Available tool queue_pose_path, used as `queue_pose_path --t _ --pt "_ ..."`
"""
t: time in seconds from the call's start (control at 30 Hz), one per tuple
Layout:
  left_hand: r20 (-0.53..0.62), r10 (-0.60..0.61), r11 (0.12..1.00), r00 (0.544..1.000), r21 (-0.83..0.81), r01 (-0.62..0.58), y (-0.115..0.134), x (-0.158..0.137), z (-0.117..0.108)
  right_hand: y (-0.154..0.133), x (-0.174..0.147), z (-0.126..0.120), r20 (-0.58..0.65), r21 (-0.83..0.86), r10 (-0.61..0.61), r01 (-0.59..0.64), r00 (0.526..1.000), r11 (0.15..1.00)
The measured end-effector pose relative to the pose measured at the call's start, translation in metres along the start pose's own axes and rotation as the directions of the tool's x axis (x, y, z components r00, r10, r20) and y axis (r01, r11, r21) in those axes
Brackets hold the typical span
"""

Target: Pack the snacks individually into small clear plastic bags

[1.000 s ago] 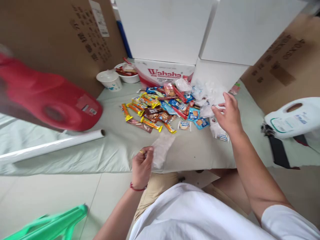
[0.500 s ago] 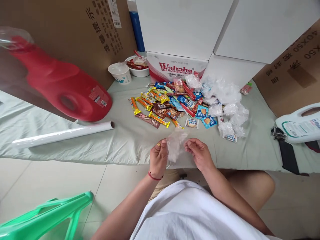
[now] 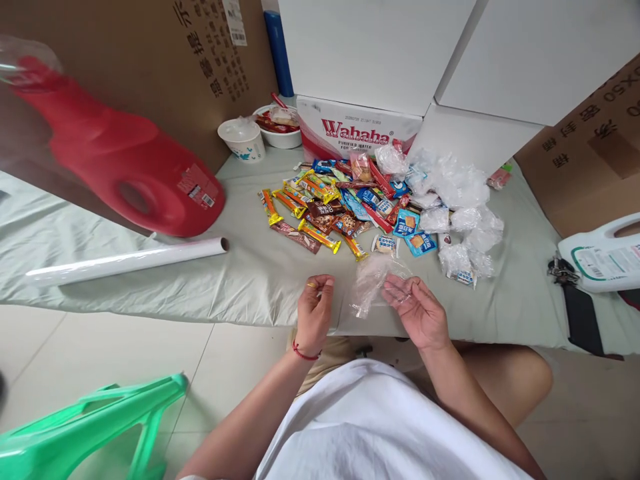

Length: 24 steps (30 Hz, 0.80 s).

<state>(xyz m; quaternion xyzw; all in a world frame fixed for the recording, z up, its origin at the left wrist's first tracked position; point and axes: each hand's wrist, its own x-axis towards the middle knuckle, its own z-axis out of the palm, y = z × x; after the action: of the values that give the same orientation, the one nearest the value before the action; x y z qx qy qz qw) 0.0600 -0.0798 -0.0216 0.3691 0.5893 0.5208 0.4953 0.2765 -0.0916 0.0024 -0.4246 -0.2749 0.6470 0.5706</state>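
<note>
My right hand (image 3: 423, 312) holds a thin clear plastic bag (image 3: 369, 283) by its right edge, the fingers partly visible through the film. The bag hangs loosely over the front of the cloth-covered table. To its left, my left hand (image 3: 315, 312) is apart from the bag, thumb and fingers pressed together with nothing visible in them. Just beyond the bag lie a small wrapped biscuit (image 3: 385, 245) and a yellow snack bar (image 3: 354, 247). Behind these spreads a pile of wrapped snacks (image 3: 345, 200), with several snacks in clear plastic bags (image 3: 457, 183) at its right.
A white roll (image 3: 130, 260) and a large red bottle (image 3: 150, 173) are on the left. A paper cup (image 3: 241, 141) and white bowl (image 3: 280, 139) stand at the back beside a Wahaha carton (image 3: 357, 130). A white bottle (image 3: 605, 257) lies right; a green stool (image 3: 100, 427) is below.
My left hand has let go of the plastic bag and drawn slightly left. My right hand has moved right with the bag, which now hangs from it alone.
</note>
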Motion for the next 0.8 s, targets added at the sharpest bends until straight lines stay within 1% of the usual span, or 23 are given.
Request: queue_pose_path --t 0.03,0.07,0.1,0.13,0.17,0.2,0.23,0.27,0.33,0.4,0.47,0.5,0.57,0.63,0.67,0.73,0.8 --pt "0.069 -0.001 1.0 0.998 -0.004 0.001 0.004 -0.001 0.0 -0.004 -0.001 0.0 0.025 -0.029 -0.019 0.02 1.0 0.999" --pt "0.152 -0.023 0.999 0.988 -0.03 0.028 0.008 -0.003 0.002 -0.008 -0.002 0.0 0.047 -0.046 -0.032 0.034 0.998 0.998" --pt "0.242 -0.061 0.995 0.968 -0.066 0.08 0.013 -0.005 0.006 -0.011 -0.003 0.0 0.066 -0.056 -0.036 0.04 0.997 0.998" --pt "0.332 -0.106 0.984 0.937 -0.099 0.146 0.017 -0.007 0.01 -0.014 -0.004 0.0 0.083 -0.063 -0.031 0.037 0.996 0.997" --pt "0.404 -0.141 0.97 0.904 -0.125 0.207 0.02 -0.008 0.016 -0.016 -0.005 0.0 0.096 -0.071 -0.021 0.028 0.995 0.997" --pt "0.445 -0.16 0.958 0.881 -0.144 0.247 0.022 -0.008 0.022 -0.017 -0.006 0.001 0.102 -0.081 -0.009 0.017 0.995 0.997" --pt "0.457 -0.167 0.953 0.874 -0.154 0.262 0.024 -0.008 0.027 -0.018 -0.007 0.0 0.097 -0.089 -0.002 0.011 0.995 0.996" --pt "0.439 -0.16 0.955 0.884 -0.156 0.251 0.024 -0.007 0.032 -0.019 -0.007 0.0 0.078 -0.099 -0.004 0.012 0.997 0.995" --pt "0.336 -0.116 0.977 0.935 -0.13 0.168 0.022 -0.003 0.039 -0.021 -0.007 -0.003 -0.001 -0.118 -0.045 0.045 0.999 0.992" --pt "0.209 -0.058 0.994 0.976 -0.078 0.076 0.018 0.002 0.042 -0.023 -0.006 -0.009 -0.111 -0.151 -0.115 0.098 0.987 0.984" --pt "0.129 -0.035 0.997 0.991 -0.061 0.044 0.017 0.006 0.043 -0.025 -0.006 -0.015 -0.208 -0.194 -0.175 0.135 0.962 0.972" --pt "0.114 -0.04 0.997 0.993 -0.065 0.047 0.017 0.006 0.043 -0.026 -0.007 -0.017 -0.247 -0.212 -0.193 0.142 0.949 0.967" --pt "0.14 -0.049 0.995 0.989 -0.074 0.059 0.019 0.005 0.045 -0.028 -0.008 -0.021 -0.298 -0.226 -0.203 0.137 0.933 0.964" --pt "0.233 -0.042 0.993 0.972 -0.094 0.066 0.021 0.0 0.051 -0.029 -0.01 -0.02 -0.309 -0.218 -0.2 0.136 0.93 0.966" --pt "0.296 -0.048 0.991 0.954 -0.108 0.083 0.022 -0.003 0.055 -0.03 -0.011 -0.018 -0.302 -0.214 -0.201 0.14 0.932 0.967" --pt "0.419 -0.101 0.981 0.903 -0.11 0.161 0.02 -0.01 0.066 -0.031 -0.013 -0.013 -0.283 -0.216 -0.21 0.151 0.936 0.965" --pt "0.483 -0.188 0.964 0.855 -0.076 0.254 0.016 -0.015 0.077 -0.034 -0.013 -0.009 -0.278 -0.224 -0.214 0.154 0.936 0.962"
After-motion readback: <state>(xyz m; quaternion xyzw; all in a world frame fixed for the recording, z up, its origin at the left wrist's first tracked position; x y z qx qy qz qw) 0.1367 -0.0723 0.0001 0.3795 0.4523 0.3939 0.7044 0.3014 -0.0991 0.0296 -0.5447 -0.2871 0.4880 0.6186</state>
